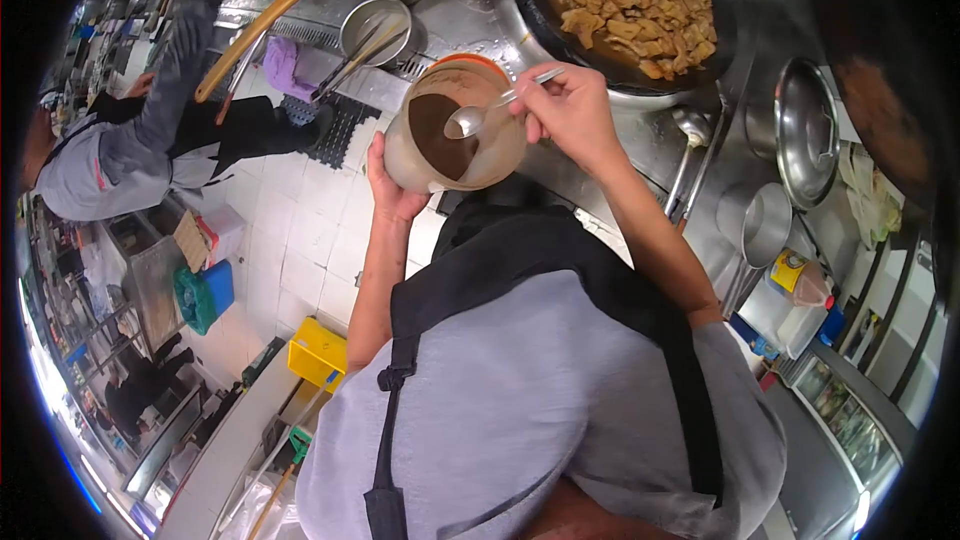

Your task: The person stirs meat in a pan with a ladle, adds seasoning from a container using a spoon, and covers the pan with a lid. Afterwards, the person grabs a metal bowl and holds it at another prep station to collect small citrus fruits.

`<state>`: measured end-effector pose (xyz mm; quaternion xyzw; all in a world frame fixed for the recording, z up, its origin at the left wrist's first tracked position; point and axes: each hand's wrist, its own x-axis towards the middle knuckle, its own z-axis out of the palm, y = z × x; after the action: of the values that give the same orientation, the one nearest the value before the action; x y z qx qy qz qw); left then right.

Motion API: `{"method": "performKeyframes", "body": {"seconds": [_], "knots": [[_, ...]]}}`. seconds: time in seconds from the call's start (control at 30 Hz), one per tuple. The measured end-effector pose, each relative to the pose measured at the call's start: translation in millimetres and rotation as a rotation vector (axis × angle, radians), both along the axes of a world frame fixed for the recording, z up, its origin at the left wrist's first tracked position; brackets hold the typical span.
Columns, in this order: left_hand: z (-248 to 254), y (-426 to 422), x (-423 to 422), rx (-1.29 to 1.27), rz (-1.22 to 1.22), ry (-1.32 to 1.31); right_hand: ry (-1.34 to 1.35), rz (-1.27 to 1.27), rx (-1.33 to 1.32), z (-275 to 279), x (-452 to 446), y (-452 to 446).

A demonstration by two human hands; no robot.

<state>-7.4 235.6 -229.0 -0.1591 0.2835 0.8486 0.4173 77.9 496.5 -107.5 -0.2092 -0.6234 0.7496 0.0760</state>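
My left hand (398, 180) grips the side of a round plastic tub (500, 160) with an orange rim. Brown powder (440, 140) lies inside it, and the tub is tilted so that its mouth faces me. Between the fingers of my right hand (575, 115) is the handle of a metal spoon (468, 121), whose bowl hangs inside the tub's mouth. Whether the spoon touches the powder I cannot tell. Just beyond my right hand stands a large dark wok (725, 30) holding cooked meat pieces (630, 5) in brown sauce.
A metal pot (375, 20) with utensils stands left of the wok. A wooden-handled strainer (250, 40) sticks out over the floor. To the right are a ladle (690, 130), a steel lid (805, 130) and a saucepan (765, 225). Another person (130, 160) works at the left.
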Motion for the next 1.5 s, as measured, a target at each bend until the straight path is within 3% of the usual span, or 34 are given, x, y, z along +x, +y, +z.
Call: {"method": "performKeyframes", "body": {"seconds": [0.2,0.33,0.5,0.73,1.1,1.4,1.5], "knots": [[0,10,2,0.023,-0.027,-0.005,0.068,-0.344,-0.04,14,34,93],[-3,16,2,0.018,-0.065,-0.042,0.159,-0.576,0.204,21,43,161],[1,23,6,0.039,-0.079,-0.039,0.162,-0.594,0.42,12,7,216],[2,17,9,0.004,-0.037,-0.022,0.185,-0.694,0.356,15,-27,276],[-11,-1,6,-0.025,-0.006,-0.053,-0.059,-0.67,0.271,-33,31,213],[-10,5,-2,-0.007,-0.055,-0.058,0.001,-0.616,0.32,-25,20,213],[-13,1,-1,-0.025,-0.05,-0.048,0.059,-0.604,0.126,-33,17,227]]}}
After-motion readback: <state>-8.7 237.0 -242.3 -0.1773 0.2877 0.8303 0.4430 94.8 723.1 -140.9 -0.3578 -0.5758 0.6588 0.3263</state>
